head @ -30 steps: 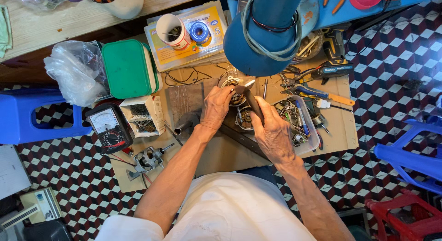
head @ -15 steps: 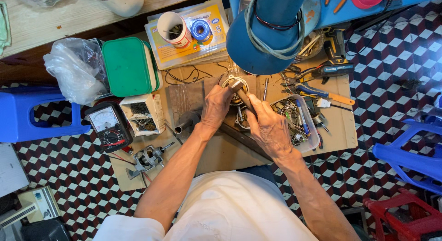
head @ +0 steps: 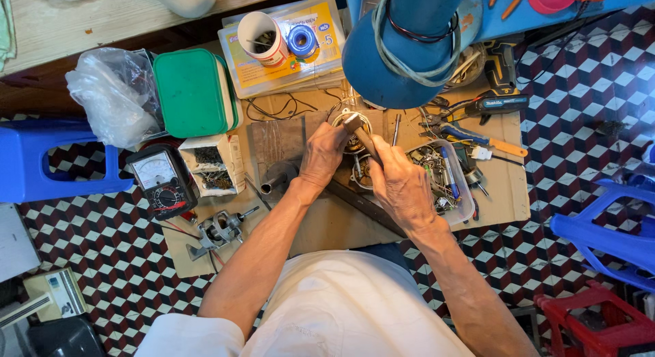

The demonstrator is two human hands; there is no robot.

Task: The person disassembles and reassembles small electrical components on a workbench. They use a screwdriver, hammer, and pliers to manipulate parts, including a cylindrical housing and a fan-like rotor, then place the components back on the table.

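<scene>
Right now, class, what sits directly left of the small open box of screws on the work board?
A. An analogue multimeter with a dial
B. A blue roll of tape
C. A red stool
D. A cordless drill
A: the analogue multimeter lies just left of the open box of screws, below the green tin.

Bare brown cardboard surface (head: 341, 224) lies open just in front of the person, between the forearms. To the left a small grey metal motor (head: 218, 229) and open white box of screws (head: 215, 164) crowd the way. To the right a clear plastic tray of parts (head: 447, 176) blocks it, and the big blue lamp shade (head: 402, 46) overhangs the far side.
</scene>
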